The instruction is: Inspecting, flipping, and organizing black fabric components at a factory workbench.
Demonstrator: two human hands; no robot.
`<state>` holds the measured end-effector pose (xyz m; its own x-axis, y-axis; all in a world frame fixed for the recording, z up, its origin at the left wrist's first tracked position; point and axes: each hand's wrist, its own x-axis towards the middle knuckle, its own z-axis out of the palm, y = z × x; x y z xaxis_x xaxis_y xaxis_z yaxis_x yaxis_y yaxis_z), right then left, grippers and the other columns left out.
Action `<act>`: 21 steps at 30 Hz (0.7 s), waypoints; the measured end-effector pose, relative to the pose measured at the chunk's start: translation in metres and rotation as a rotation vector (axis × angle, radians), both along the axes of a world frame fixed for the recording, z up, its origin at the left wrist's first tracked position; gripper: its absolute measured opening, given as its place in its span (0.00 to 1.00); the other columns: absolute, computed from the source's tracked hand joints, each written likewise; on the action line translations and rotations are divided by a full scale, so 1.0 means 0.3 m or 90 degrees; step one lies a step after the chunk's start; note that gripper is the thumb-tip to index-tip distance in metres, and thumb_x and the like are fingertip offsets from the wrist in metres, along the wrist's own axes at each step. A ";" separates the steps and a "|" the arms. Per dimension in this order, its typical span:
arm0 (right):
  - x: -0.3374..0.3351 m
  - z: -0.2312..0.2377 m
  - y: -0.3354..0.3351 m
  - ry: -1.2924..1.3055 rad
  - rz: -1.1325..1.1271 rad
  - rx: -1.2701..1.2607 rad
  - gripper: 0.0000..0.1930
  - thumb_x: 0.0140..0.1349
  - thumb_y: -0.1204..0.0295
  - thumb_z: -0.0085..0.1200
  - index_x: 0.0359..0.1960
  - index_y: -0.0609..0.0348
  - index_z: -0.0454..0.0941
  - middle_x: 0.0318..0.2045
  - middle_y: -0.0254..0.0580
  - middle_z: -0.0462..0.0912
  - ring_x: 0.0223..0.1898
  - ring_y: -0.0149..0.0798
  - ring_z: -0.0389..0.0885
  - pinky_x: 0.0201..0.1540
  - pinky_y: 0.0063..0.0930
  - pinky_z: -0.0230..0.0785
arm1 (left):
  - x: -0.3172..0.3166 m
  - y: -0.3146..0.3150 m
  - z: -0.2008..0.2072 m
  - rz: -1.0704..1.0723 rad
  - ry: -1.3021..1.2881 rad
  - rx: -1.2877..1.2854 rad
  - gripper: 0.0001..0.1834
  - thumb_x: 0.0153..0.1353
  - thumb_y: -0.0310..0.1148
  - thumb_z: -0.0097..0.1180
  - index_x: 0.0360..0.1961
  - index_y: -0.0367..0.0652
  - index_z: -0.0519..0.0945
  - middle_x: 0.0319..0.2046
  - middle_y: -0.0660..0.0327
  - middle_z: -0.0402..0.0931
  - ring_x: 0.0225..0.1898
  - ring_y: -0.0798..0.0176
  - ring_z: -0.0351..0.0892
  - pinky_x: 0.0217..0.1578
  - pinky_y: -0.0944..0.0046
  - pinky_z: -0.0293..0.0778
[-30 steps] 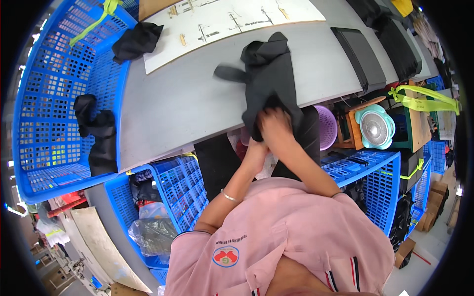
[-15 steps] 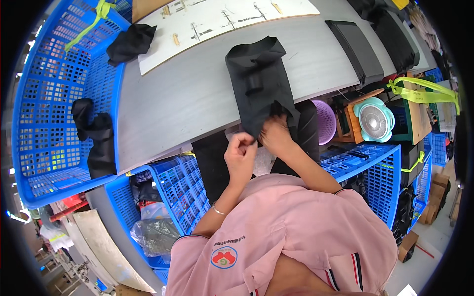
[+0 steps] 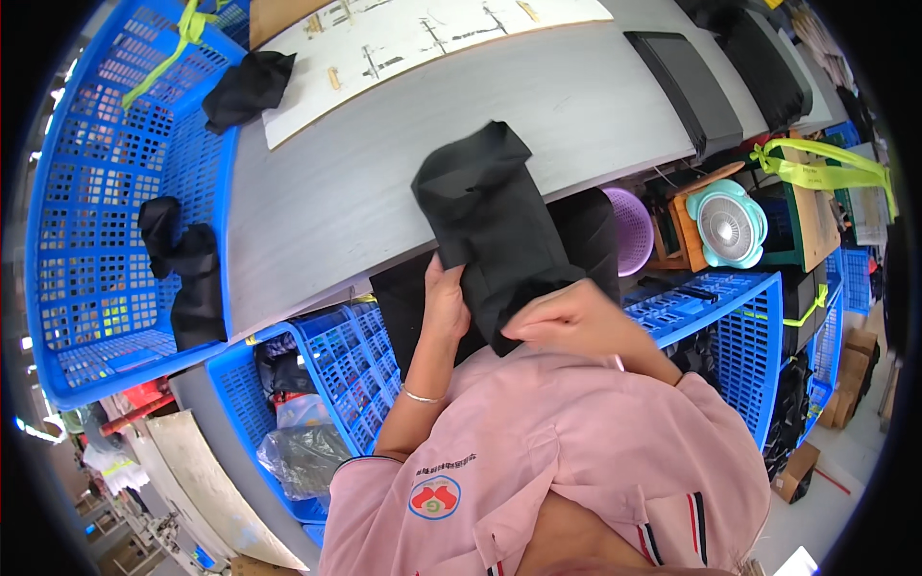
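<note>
A long black fabric piece, like a pouch or sleeve (image 3: pixel 499 216), stretches from above the grey table down toward my lap. Its far end is crumpled and lies over the table's near part. On its left edge, my left hand (image 3: pixel 447 302) is closed with the thumb up along the cloth. My right hand (image 3: pixel 567 322) is curled at the near end, its fingertips against the fabric and slightly blurred. What lies under those fingers is hidden.
Grey table (image 3: pixel 336 192) carries a white board (image 3: pixel 423 48) and flat black stacked pieces (image 3: pixel 684 91). A blue basket (image 3: pixel 96 221) at left holds black cloth pieces (image 3: pixel 197 278). A purple basket (image 3: pixel 629 230), turquoise fan (image 3: pixel 727 224) and blue crate (image 3: pixel 744 355) stand right.
The black fabric piece has come nearer to me and its small raised loop is out of sight. My left hand has moved up its left edge; my right hand has moved nearer my body.
</note>
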<state>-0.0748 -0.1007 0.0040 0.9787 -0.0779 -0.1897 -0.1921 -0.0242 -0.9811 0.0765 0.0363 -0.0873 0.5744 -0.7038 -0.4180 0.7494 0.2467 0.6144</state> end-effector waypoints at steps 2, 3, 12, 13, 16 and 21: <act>-0.015 0.055 -0.080 0.014 -0.113 0.179 0.09 0.64 0.75 0.57 0.41 0.68 0.83 0.33 0.43 0.87 0.33 0.31 0.85 0.33 0.21 0.76 | -0.014 0.004 0.018 0.047 -0.105 -0.027 0.25 0.70 0.37 0.53 0.65 0.39 0.67 0.59 0.60 0.73 0.59 0.62 0.72 0.59 0.61 0.71; -0.012 0.060 -0.111 -0.017 -0.201 0.195 0.11 0.63 0.75 0.58 0.44 0.67 0.83 0.34 0.42 0.87 0.35 0.31 0.85 0.37 0.20 0.76 | -0.018 0.007 0.026 0.045 -0.087 0.017 0.25 0.70 0.37 0.53 0.65 0.39 0.67 0.59 0.60 0.73 0.59 0.62 0.72 0.59 0.61 0.71; 0.073 -0.144 -0.155 0.090 -0.230 0.385 0.14 0.64 0.68 0.60 0.45 0.66 0.82 0.40 0.38 0.85 0.40 0.30 0.83 0.46 0.24 0.74 | -0.014 0.056 -0.015 -0.075 0.072 -0.105 0.27 0.68 0.40 0.56 0.65 0.41 0.68 0.60 0.59 0.72 0.60 0.61 0.72 0.59 0.57 0.71; 0.067 -0.151 -0.147 0.025 -0.206 0.527 0.14 0.63 0.69 0.60 0.46 0.66 0.82 0.41 0.39 0.86 0.42 0.30 0.83 0.48 0.25 0.74 | -0.020 0.061 -0.022 -0.081 0.168 -0.146 0.26 0.68 0.39 0.56 0.64 0.40 0.69 0.60 0.59 0.73 0.59 0.62 0.73 0.59 0.58 0.72; 0.083 -0.171 -0.124 -0.001 -0.206 0.542 0.15 0.61 0.71 0.62 0.47 0.66 0.81 0.43 0.40 0.85 0.42 0.31 0.83 0.49 0.27 0.75 | -0.035 0.068 -0.033 -0.074 0.240 -0.158 0.24 0.68 0.36 0.56 0.62 0.39 0.71 0.57 0.59 0.75 0.57 0.63 0.75 0.57 0.59 0.73; 0.146 -0.176 -0.120 0.013 -0.423 -0.308 0.12 0.56 0.76 0.59 0.42 0.66 0.78 0.34 0.50 0.84 0.35 0.43 0.84 0.41 0.32 0.74 | -0.005 0.030 -0.036 -0.061 -0.074 -0.037 0.20 0.66 0.29 0.55 0.59 0.39 0.75 0.53 0.59 0.79 0.51 0.65 0.79 0.54 0.61 0.74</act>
<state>-0.0310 -0.1367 -0.0488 0.6962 -0.7178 -0.0043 -0.3335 -0.3182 -0.8874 0.0749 0.0454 -0.0981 0.5453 -0.7788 -0.3100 0.6960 0.2146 0.6852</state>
